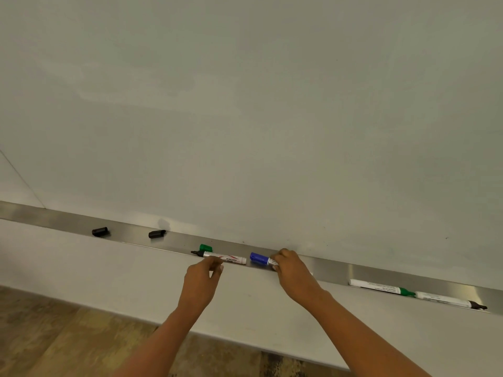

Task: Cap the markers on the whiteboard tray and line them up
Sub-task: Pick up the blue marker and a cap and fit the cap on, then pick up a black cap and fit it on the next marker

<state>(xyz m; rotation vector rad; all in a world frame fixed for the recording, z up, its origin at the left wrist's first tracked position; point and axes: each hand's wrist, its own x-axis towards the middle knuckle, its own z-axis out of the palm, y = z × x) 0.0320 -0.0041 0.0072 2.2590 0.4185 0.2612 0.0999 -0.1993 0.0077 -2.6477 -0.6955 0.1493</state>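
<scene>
A long metal tray (334, 270) runs under the whiteboard (245, 104). My right hand (292, 273) grips the white barrel of a marker with a blue cap (259, 258) that rests on the tray. Just left lies an uncapped black marker (226, 258), tip pointing left. My left hand (202, 281) reaches up to it, thumb tip at its barrel, thumb and forefinger apart. A green cap (205, 247) sits behind that marker. Two black caps (100, 231) (156, 234) lie further left. At the right, an uncapped green marker (378, 287) and another uncapped black marker (446, 300) lie end to end.
Below the tray is a pale wall panel (81, 268), then a wood-pattern floor (54, 344) at the bottom left. A vertical seam in the board (21, 180) shows at the far left.
</scene>
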